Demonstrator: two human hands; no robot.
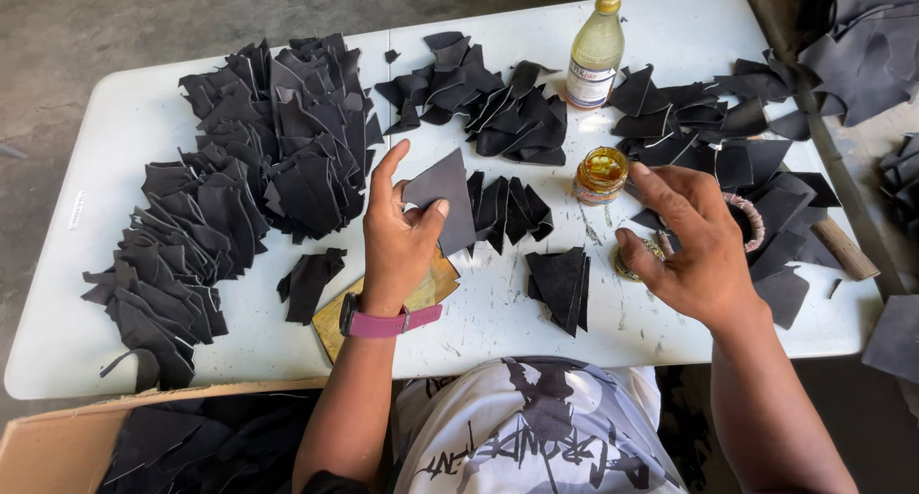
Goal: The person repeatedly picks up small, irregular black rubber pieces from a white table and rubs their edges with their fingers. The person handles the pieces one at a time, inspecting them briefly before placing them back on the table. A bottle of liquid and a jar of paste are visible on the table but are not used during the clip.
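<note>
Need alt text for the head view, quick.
Left hand pinches a dark leather piece above a white table; right hand hovers by a small open jar. Piles of similar pieces and a bottle surround them.

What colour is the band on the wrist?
The wristband on the left hand is pinkish-purple, shown in the head view.

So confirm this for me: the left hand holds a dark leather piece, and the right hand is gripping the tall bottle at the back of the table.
Not quite. The head view shows the left hand holding the dark leather piece, but the right hand is not on the tall bottle. It hovers by the small open jar, fingers spread, while the bottle stands untouched behind.
</note>
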